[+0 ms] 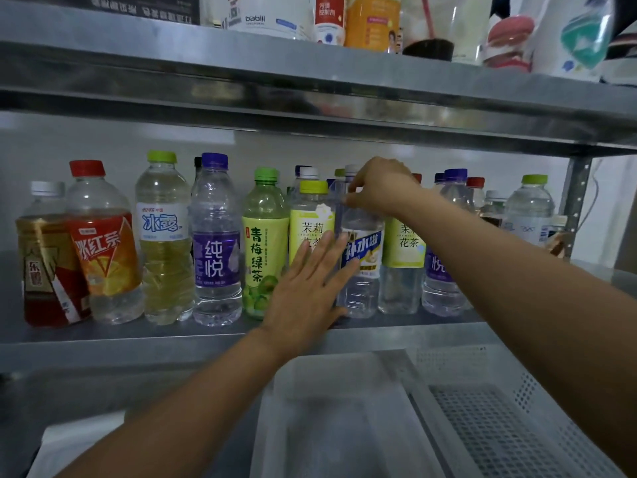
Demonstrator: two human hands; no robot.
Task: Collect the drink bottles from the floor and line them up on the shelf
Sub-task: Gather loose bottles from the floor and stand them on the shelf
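The blue-label bottle [362, 270] stands in the front row on the shelf [138, 339], tight against a yellow-label bottle [310, 222]; right hand [382, 188] pinches its neck; left hand [306, 288] is flat, fingers straight, against the fronts; one sideways shove and I reckon the neighbours domino off the edge.

Drink bottles [217, 250] stand upright, side by side, along the front of the metal shelf [138, 336], with more behind. The blue-labelled clear bottle [362, 267] stands close between two yellow-labelled bottles [312, 219].

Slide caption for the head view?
Right hand grips clear blue-labelled plastic bottle on metal shelf; flat left hand touches it.
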